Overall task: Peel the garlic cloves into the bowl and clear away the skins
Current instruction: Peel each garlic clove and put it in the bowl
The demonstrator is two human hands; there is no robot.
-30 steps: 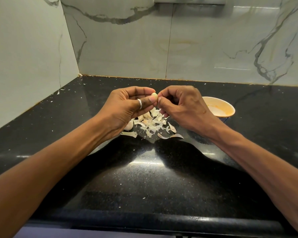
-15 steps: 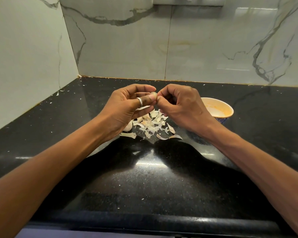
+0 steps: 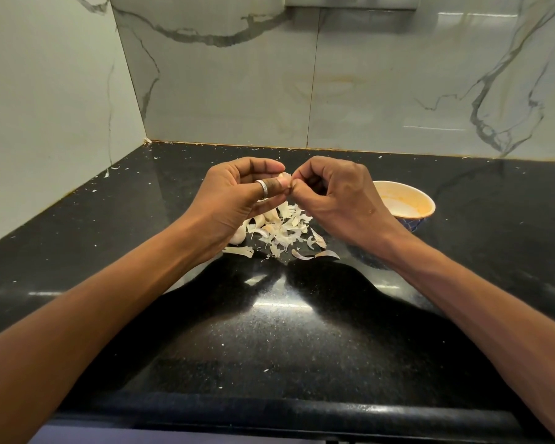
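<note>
A small pale garlic clove is pinched between the thumb and fingers of my left hand, which wears a silver ring. My right hand meets it from the right, its fingertips curled and pinching at the clove's skin. Both hands hover above a heap of white garlic skins on the black counter. A few unpeeled cloves lie half hidden under my left hand. The bowl, orange inside with a blue patterned outside, stands just right of my right hand; my right wrist hides its near side.
The black speckled counter ends in a rounded front edge near me. Marble-look tiled walls close off the back and the left side, forming a corner at far left. Tiny skin flecks are scattered over the counter.
My hands have stayed together over the skins. The clove has turned slightly in my left fingers and shows less, with my right fingertips closing in on it.
</note>
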